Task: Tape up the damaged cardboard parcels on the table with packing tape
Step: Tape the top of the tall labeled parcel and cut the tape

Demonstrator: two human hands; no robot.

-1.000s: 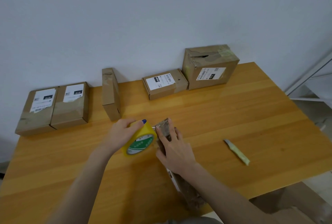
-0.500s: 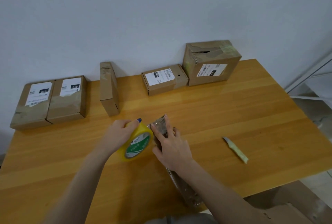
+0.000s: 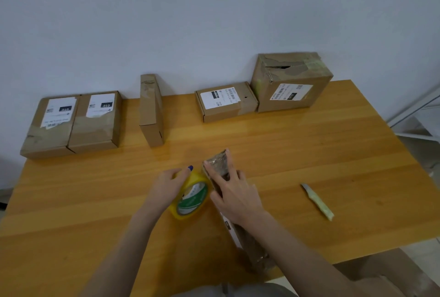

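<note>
Left hand (image 3: 166, 184) grips tape roll (image 3: 190, 199) (yellow, on edge); right hand (image 3: 235, 194), fingers straight, presses long parcel (image 3: 217, 162) onto table (image 3: 309, 153).

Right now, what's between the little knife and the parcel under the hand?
Only bare tabletop, seen in the head view, separates the knife from the parcel.

A pale green utility knife (image 3: 317, 201) lies on the wooden table (image 3: 333, 153), white wall (image 3: 190, 22) behind.
</note>
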